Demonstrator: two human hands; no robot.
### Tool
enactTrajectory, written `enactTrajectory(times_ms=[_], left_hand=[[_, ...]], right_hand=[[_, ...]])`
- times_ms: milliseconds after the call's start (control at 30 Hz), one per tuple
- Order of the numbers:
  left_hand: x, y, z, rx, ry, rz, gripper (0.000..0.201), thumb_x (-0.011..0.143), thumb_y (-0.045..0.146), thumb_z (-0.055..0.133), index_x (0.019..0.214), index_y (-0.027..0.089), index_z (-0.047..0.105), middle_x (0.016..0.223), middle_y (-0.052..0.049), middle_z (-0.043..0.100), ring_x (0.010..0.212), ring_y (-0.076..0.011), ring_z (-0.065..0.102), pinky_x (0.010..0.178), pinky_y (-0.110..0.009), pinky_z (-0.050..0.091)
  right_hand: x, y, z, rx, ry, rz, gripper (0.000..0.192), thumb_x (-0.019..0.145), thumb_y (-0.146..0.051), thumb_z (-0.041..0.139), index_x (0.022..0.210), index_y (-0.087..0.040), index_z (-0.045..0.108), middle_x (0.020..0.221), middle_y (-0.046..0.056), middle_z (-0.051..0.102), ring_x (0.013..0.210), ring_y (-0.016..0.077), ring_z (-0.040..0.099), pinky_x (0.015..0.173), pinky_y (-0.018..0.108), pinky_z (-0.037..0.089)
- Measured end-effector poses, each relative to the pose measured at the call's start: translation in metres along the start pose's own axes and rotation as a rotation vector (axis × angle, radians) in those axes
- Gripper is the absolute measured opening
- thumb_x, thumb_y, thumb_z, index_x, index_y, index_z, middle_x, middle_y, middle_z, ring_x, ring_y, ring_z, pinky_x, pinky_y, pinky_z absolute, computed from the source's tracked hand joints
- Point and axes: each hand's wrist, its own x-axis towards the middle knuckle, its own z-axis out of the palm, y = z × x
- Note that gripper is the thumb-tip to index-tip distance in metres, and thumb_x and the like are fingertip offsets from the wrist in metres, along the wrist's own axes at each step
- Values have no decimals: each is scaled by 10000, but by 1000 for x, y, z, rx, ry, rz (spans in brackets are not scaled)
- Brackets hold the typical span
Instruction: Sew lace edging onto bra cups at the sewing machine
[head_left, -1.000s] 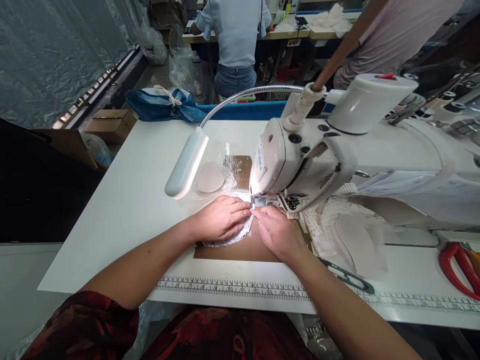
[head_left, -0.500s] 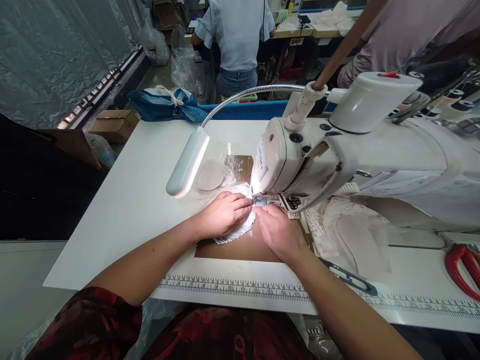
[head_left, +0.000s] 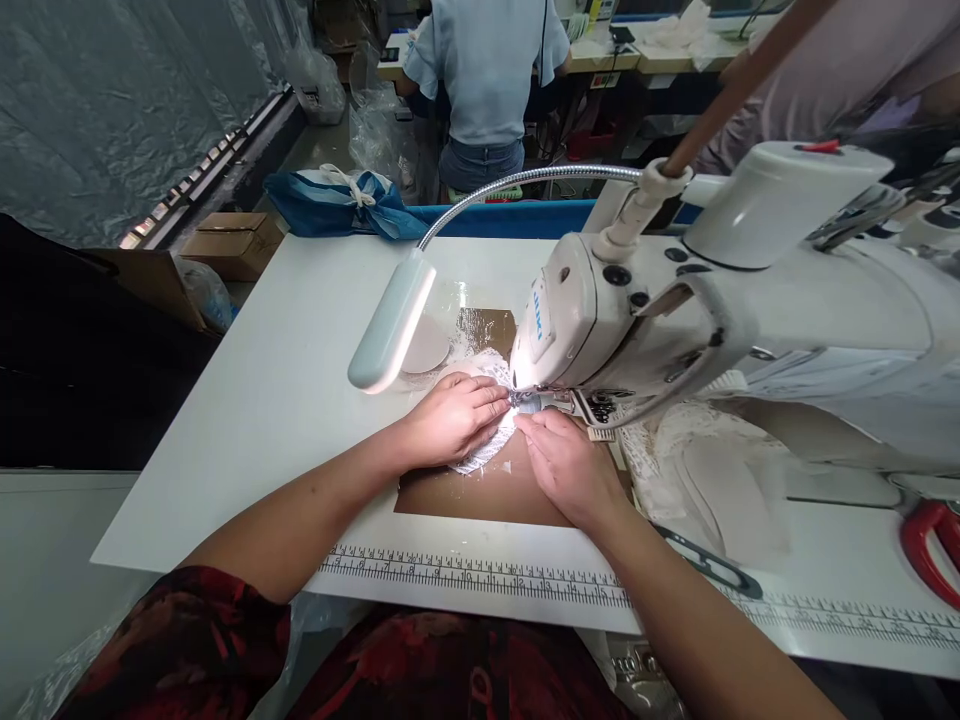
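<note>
A white lace piece [head_left: 486, 455] lies under the needle area of the white sewing machine [head_left: 562, 310]. My left hand [head_left: 457, 418] rests flat on the lace, its fingers stretched toward the presser foot and holding the fabric down. On the other side, my right hand [head_left: 566, 455] has its thumb and fingertips pinched together at the lace's right edge, close to the needle. The stitching point itself is partly hidden by my fingers and the machine head. A brown sheet [head_left: 480, 495] sits beneath the work on the white table [head_left: 300, 400].
A lamp [head_left: 390, 325] on a bent neck lights the work. Right of the machine lie lace and pale cup-shaped pieces [head_left: 727, 480], a grey flat tool [head_left: 709, 562] and red-handled scissors [head_left: 930, 545]. A ruler strip [head_left: 465, 580] runs along the front edge. Co-workers [head_left: 484, 80] are beyond the table.
The lace has turned and shifted forward under the needle, with less of it showing below my left hand. My hands stay close to the needle. The whole view has shifted slightly.
</note>
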Motion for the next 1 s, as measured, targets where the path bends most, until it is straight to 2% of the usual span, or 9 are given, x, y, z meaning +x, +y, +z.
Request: enactTrajectory(times_ms=[167,367,467,567,667,733,800,900,1000], left_hand=[[-2,-1,-1,48,-26,-53,418,939,317,465,1281,103,575,1313,-136,593,1236,-303,503,1036,-464,393],[-6,-2,-1,55,-31,-76,503,920,410,483,1316,106,541,1375,-178,520,1287,-361,437,1050,-530,364],[-12,-5,-8,-54,0,-56,494,905,420,523,1301,126,546,1367,-179,514,1270,-333,456,1059,-500,378],[-19,-2,-25,-169,132,-55,402,922,343,507,1271,148,552,1309,-158,552,1226,-279,500,1028,-451,430],[-25,6,-47,-206,211,-107,281,932,270,490,1163,155,603,1122,-117,639,1067,-229,585,918,-390,499],[-28,13,-56,-205,145,-126,228,938,262,486,1069,152,637,978,-86,660,930,-196,616,827,-336,517],[-31,18,-57,-186,27,-133,216,940,272,488,1013,151,651,927,-75,654,860,-181,619,764,-301,510],[-33,18,-44,-137,-96,-188,218,931,295,496,961,152,657,913,-73,634,802,-174,603,691,-273,477],[-33,11,-28,-192,-90,-264,232,934,287,472,857,153,645,833,-49,608,735,-150,565,651,-247,431]], right_hand=[[2,0,2,4,-10,-5,379,907,-131,390,1129,-176,693,854,81,695,821,185,625,734,266,464],[1,0,-2,9,-17,8,378,888,-121,411,1135,-207,683,933,70,697,848,175,615,685,248,443],[-1,1,-3,27,9,-14,356,886,-132,430,1120,-215,685,949,63,692,820,164,604,671,247,428],[-3,2,-3,28,14,-55,334,884,-129,442,1071,-210,707,905,54,677,764,155,586,642,253,411],[-3,1,-4,32,10,-103,323,879,-123,456,1044,-207,720,845,47,650,746,154,565,629,255,396],[-4,1,-5,52,1,-137,322,880,-117,460,1048,-207,720,823,43,632,753,154,549,630,252,390],[-4,0,-5,78,-9,-174,324,884,-112,456,1052,-207,718,811,43,616,761,155,531,629,250,383],[-4,-1,-4,111,-28,-229,335,879,-97,455,1061,-209,713,811,45,598,783,162,505,629,251,373],[-4,-1,-3,133,-53,-263,352,872,-80,461,1085,-215,706,853,52,601,819,169,491,643,257,368]])
